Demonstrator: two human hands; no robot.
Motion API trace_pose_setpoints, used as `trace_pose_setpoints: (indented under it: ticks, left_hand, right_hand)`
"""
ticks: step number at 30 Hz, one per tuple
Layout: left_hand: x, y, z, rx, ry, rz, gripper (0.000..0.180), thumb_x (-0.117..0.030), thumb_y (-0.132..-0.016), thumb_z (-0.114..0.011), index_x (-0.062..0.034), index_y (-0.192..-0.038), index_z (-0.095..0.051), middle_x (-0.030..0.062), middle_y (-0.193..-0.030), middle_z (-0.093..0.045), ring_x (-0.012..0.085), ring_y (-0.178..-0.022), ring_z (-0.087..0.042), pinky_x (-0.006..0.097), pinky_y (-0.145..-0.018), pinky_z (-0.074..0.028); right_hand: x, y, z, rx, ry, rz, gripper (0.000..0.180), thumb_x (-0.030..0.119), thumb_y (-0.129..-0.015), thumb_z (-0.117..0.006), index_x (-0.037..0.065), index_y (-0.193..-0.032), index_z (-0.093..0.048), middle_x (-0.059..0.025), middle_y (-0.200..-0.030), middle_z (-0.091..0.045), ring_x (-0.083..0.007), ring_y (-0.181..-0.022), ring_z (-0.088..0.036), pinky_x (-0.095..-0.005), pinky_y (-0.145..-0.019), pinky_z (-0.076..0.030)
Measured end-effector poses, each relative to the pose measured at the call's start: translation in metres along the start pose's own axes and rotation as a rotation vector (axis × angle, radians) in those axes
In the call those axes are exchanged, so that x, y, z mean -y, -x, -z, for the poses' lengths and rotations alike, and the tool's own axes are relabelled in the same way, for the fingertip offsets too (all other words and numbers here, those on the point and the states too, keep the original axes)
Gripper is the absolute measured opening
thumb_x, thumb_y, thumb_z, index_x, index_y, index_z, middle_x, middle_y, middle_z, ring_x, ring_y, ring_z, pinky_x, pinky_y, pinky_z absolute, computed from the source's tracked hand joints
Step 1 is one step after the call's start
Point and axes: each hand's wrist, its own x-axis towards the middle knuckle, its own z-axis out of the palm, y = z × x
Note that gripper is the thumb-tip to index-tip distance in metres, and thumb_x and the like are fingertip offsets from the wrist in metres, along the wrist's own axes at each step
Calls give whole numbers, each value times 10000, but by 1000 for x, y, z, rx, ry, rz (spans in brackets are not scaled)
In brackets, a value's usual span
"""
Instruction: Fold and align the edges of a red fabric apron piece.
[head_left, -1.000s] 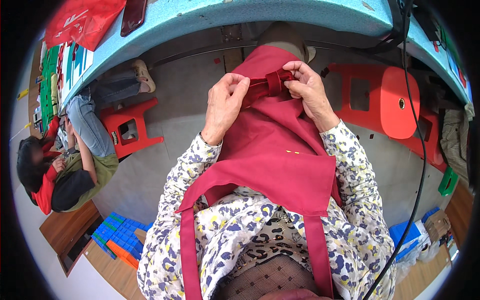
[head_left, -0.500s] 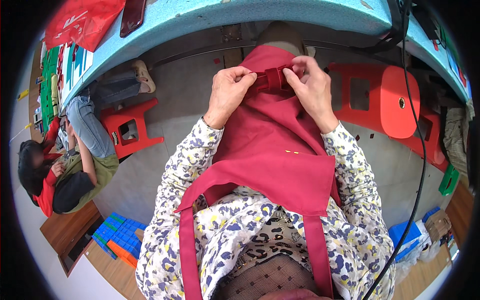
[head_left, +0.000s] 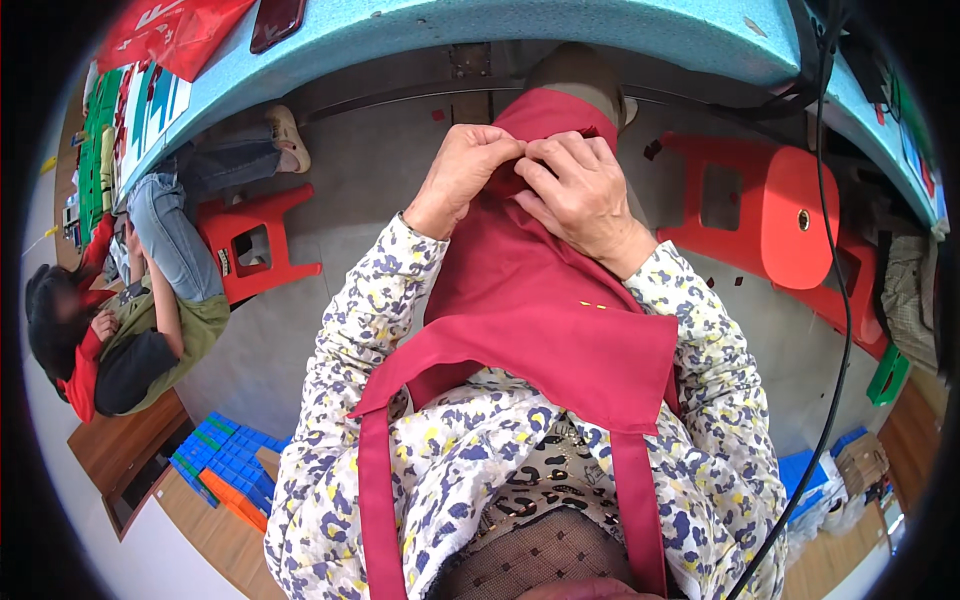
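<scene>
While the dark red fabric apron (head_left: 540, 300) lies draped down the person's lap, its long axis running away from the body toward the knees, its far folded edge sits pinched between both hands. Left hand (head_left: 462, 172) and right hand (head_left: 575, 190) meet fingertip to fingertip there, each clenched on the cloth, neither clearly nearer. Beyond them curves the teal table (head_left: 560, 25); red plastic stools (head_left: 770, 205) stand on the floor either side.

Head camera looks steeply down, close over the lap.
</scene>
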Motion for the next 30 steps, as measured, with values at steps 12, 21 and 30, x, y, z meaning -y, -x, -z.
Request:
trace_pose_setpoints:
  ticks: [12, 21, 30]
  left_hand:
    - [-2, 27, 28, -37, -119, -143, 176, -192, -935, -585, -44, -866, -650, -52, -717, -579, 16, -630, -494, 168, -572, -395]
    - [7, 26, 27, -125, -122, -169, 171, -182, -934, -583, -17, -898, -612, -33, -726, -574, 29, -629, -476, 198, -563, -392]
    - [-1, 22, -13, -67, -181, -160, 159, -93, -892, -631, 27, -995, -611, 32, -907, -659, 62, -805, -596, 206, -738, -483]
  right_hand:
    - [16, -1, -23, -217, -340, -143, 200, 31, -673, -669, 56, -871, -659, -39, -959, -642, -220, -868, -596, -339, -714, -462]
    - [33, 3, -23, -56, -187, 109, 211, -19, -727, -643, 35, -931, -655, -82, -954, -648, -248, -818, -604, -344, -742, -491]
    - [-7, 47, 8, -349, -501, -584, 96, 37, -883, -606, 10, -973, -627, -40, -868, -624, -106, -729, -567, -219, -667, -454]
